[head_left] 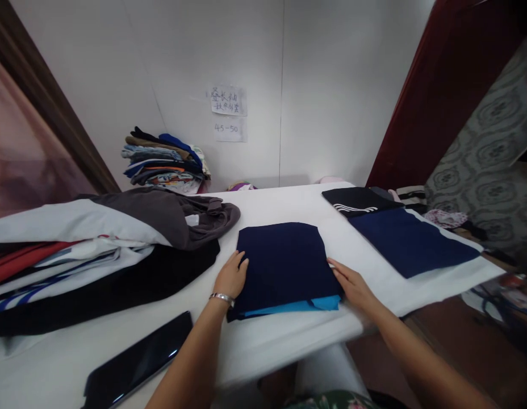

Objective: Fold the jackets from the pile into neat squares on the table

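A folded navy garment [284, 261] lies on the white-covered table in front of me, its near edge showing a strip of bright blue cloth [289, 307]. My left hand [231, 275], with a metal bracelet at the wrist, holds the garment's left edge, thumb on top. On the opposite side, my right hand [351, 284] grips the right edge between its fingers; part of those fingertips is hidden by the fabric. The folded shape is roughly square and lies flat.
Loose clothes, including a dark grey garment [161, 213], are heaped at left. A black phone [139, 360] lies near my left forearm. Folded navy [412, 241] and black [359, 201] garments lie at right. A stack of folded clothes [163, 162] stands against the wall beside handwritten signs [228, 101].
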`<act>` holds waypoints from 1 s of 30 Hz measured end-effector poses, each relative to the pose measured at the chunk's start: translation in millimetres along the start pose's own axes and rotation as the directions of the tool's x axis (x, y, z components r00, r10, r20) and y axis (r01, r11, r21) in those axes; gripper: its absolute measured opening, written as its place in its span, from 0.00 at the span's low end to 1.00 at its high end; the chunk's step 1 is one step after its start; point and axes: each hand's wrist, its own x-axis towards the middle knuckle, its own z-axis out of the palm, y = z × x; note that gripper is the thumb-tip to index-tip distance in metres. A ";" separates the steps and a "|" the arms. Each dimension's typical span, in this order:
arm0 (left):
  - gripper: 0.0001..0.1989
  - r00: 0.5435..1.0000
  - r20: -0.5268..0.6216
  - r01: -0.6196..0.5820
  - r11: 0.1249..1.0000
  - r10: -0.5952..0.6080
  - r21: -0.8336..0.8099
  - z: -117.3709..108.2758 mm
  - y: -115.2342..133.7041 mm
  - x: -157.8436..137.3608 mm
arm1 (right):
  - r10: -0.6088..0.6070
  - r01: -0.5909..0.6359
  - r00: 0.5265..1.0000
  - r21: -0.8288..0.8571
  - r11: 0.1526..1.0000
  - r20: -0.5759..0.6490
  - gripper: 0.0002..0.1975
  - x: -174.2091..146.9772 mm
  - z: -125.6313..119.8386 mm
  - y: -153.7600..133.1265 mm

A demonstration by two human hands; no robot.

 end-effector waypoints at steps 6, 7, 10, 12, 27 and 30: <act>0.28 0.998 0.064 -0.028 0.989 0.019 0.146 -14.1 -23.7 -11.9 | -0.284 0.333 0.934 -0.236 0.913 0.218 0.32 14.8 -35.7 17.6; 0.31 0.994 0.075 -0.088 0.980 0.076 0.177 -14.8 -26.4 -13.7 | -0.320 0.389 0.907 -0.256 0.885 0.272 0.33 19.3 -38.0 16.4; 0.34 0.970 0.124 -0.238 0.933 0.211 0.270 -17.4 -32.6 -15.9 | -0.403 0.529 0.825 -0.290 0.797 0.397 0.35 35.6 -39.9 8.5; 0.34 0.952 0.168 -0.297 0.901 0.255 0.315 -20.8 -35.8 -14.4 | -0.452 0.612 0.760 -0.280 0.740 0.467 0.35 47.2 -38.5 3.0; 0.28 0.765 0.122 -0.643 0.755 0.632 0.127 -30.6 -48.8 6.2 | -0.547 0.646 0.736 -0.170 0.745 0.400 0.24 69.3 -14.9 5.5; 0.22 0.827 -0.024 -0.559 0.816 0.562 -0.146 -37.1 -34.3 8.4 | -0.502 0.526 0.828 -0.035 0.850 0.249 0.21 71.6 -20.8 -9.8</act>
